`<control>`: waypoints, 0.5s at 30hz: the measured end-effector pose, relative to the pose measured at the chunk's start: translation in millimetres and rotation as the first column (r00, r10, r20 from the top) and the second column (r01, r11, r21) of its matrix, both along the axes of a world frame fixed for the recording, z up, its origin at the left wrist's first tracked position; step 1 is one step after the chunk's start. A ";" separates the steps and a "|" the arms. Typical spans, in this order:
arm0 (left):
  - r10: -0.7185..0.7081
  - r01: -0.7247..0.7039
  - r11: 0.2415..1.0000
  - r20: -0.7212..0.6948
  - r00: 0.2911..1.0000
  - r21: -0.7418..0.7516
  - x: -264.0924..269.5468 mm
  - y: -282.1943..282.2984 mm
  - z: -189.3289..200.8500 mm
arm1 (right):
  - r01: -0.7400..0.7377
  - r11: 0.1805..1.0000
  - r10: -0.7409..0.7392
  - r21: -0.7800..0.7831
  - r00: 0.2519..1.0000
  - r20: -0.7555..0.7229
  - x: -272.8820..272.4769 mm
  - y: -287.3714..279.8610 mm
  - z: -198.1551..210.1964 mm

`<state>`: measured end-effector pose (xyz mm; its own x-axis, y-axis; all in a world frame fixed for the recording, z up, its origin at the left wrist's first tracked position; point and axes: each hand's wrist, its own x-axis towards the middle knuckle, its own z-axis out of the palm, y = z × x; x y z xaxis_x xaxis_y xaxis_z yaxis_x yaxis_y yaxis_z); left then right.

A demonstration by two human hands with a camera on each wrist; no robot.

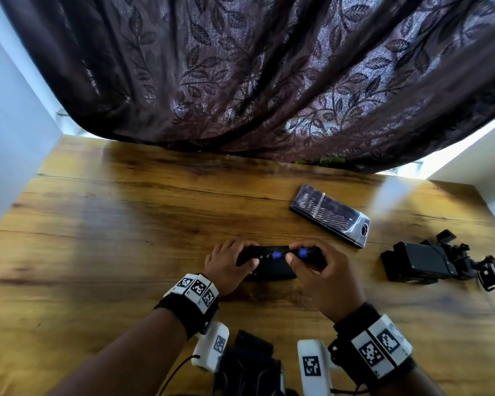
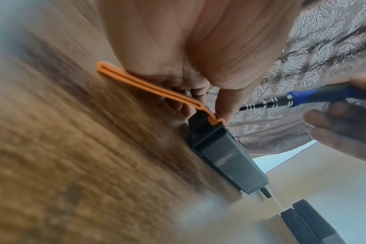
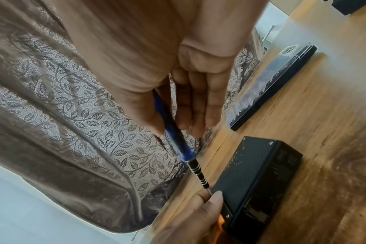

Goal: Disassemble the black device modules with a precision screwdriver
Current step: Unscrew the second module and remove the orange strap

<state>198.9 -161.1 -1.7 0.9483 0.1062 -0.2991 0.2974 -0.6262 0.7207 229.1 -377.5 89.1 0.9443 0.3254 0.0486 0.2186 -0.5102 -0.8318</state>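
Observation:
A black device module (image 1: 272,271) lies flat at the middle of the wooden table (image 1: 126,224). My left hand (image 1: 246,257) grips its left end, thumb on top beside an orange strap (image 2: 148,84) that trails from that end. My right hand (image 1: 295,254) pinches a blue and black precision screwdriver (image 1: 277,255), held low over the module and pointing left. In the right wrist view the screwdriver (image 3: 178,142) has its metal tip at the module (image 3: 257,178) corner, right beside my left thumb (image 3: 211,203). The screw itself is hidden.
A clear-lidded bit case (image 1: 330,214) lies behind and to the right of the hands. More black modules with mounts (image 1: 417,262) sit at the right edge. Black gear (image 1: 249,364) lies near the front edge. A dark curtain (image 1: 269,81) hangs over the table's back.

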 end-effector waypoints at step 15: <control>-0.285 0.283 0.958 -0.036 0.958 -0.041 -2.6 25.7 -3.8 | -0.034 0.999 0.034 -0.025 0.999 -0.023 4.5 2.9 2.0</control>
